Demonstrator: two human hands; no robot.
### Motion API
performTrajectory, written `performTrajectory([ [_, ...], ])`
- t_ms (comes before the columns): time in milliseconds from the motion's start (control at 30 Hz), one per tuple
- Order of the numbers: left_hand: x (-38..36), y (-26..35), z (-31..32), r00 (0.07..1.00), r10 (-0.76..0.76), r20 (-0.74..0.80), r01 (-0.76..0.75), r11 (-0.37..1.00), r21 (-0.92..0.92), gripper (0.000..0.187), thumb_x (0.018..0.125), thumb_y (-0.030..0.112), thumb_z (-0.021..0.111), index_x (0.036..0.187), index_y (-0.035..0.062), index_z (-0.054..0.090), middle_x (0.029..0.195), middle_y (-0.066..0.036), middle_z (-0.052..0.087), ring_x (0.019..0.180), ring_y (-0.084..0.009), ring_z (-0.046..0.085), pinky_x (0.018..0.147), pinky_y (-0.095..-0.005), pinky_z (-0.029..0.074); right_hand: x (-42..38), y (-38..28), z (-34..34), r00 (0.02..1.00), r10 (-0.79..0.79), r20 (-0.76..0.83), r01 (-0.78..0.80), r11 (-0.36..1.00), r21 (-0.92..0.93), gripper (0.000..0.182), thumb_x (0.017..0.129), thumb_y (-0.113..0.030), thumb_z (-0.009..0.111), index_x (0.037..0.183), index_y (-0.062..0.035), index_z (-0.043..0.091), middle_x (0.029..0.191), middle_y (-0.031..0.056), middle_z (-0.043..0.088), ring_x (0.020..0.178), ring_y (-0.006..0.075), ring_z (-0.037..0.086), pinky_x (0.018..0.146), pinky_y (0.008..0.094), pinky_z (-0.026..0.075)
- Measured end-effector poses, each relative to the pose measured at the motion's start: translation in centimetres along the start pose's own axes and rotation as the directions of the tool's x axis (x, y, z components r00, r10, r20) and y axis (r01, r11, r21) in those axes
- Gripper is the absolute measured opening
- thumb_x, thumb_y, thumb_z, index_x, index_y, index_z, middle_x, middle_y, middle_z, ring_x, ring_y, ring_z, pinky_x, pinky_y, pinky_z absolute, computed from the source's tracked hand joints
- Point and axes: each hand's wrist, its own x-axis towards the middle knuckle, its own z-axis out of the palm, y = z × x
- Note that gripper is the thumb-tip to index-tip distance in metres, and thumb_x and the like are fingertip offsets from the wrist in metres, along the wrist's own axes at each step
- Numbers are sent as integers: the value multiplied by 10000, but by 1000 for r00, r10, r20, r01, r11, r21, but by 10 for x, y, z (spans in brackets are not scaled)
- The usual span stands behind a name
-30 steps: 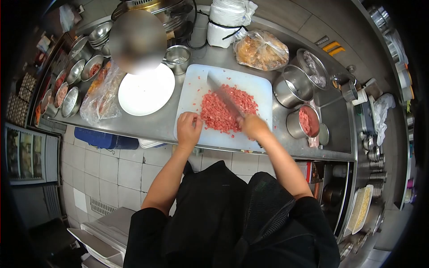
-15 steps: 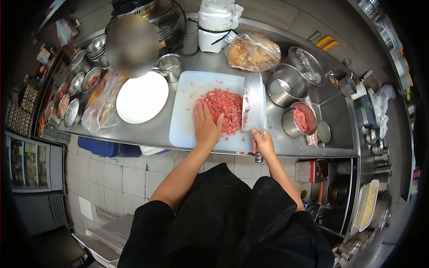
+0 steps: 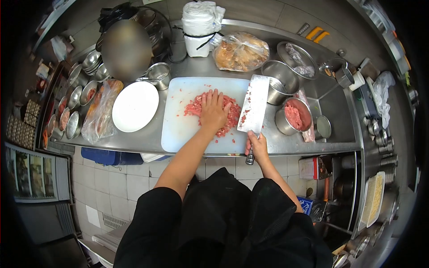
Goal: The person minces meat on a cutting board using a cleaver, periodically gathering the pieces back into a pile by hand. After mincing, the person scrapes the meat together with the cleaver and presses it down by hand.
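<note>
Chopped red meat is heaped on a pale cutting board. My left hand lies on top of the heap with its fingers spread, covering part of it. My right hand is closed round the handle of a wide cleaver. The blade points away from me along the board's right edge, with bits of meat stuck to it. To the right of the cleaver, a steel pot holds more ground meat.
A white plate sits left of the board. Behind are a steel pot with a handle, a bag of brown food and a large pot. Small bowls line the left, a sink the right.
My left hand has moved from the heap's left edge onto its top, and the heap is spread further left. The cleaver has tilted slightly in my right hand. The whole view has shifted a little.
</note>
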Motion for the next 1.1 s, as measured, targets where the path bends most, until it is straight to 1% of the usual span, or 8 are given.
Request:
performTrajectory([
  [167,1,-28,-5,993,40,112,-4,952,-305,602,1008,429,481,1457,29,459,1564,-173,370,1486,-332,257,1221,-504,146,-4,-8,0,1000,-20,9,20,999,28,284,983,-301,615,909,-43,521,557,45,511,383,168,494,372,307,411],
  [233,-22,-27,-26,979,191,66,-154,917,-368,587,1011,469,460,1436,66,503,1567,-116,383,1493,-285,254,1226,-519,128,-9,-23,-2,999,35,-4,-35,999,-28,274,975,-282,614,882,-41,525,559,46,515,387,169,502,376,310,407],
  [267,-37,-20,-38,977,200,69,-161,914,-372,587,1011,469,460,1436,66,503,1567,-116,383,1493,-285,254,1226,-519,128,-12,-31,-4,999,33,-13,-34,999,-24,274,975,-282,614,882,-41,525,559,46,515,387,169,502,376,310,407],
  [333,-64,-9,-57,834,511,209,-475,857,-197,544,993,476,499,1433,157,530,1555,-92,411,1491,-275,266,1223,-542,117,-18,-49,-10,997,64,-47,-73,971,-230,269,970,-273,614,874,-37,528,563,48,524,392,169,513,379,316,403],
  [467,-63,-6,-36,722,642,259,-607,767,-208,471,963,453,559,1384,243,582,1519,-68,459,1471,-258,307,1219,-565,119,-25,-73,-16,996,69,-62,-90,884,-458,251,961,-261,617,901,-35,525,578,49,532,392,162,513,372,312,401],
  [533,-43,-10,-18,698,699,155,-682,715,-153,349,886,337,676,1212,211,666,1449,-56,521,1450,-266,339,1210,-581,149,-29,-79,-13,994,82,-74,-108,861,-496,249,963,-252,610,898,-27,526,582,53,543,396,164,525,375,310,401],
  [867,-16,-36,1,887,442,-135,-452,890,-58,177,849,153,679,1015,109,637,1386,-112,554,1383,-303,428,1192,-571,217,-67,-38,-20,934,349,-79,-357,922,-150,243,960,-239,609,944,-16,516,555,43,500,380,164,479,371,319,396],
  [1100,-6,-11,-21,941,304,-150,-320,943,-89,439,943,366,608,1333,164,608,1418,-133,531,1373,-323,432,1176,-559,223,-36,-35,35,887,455,83,-426,873,-239,248,969,-236,596,977,1,521,546,44,492,381,169,480,366,323,397],
])
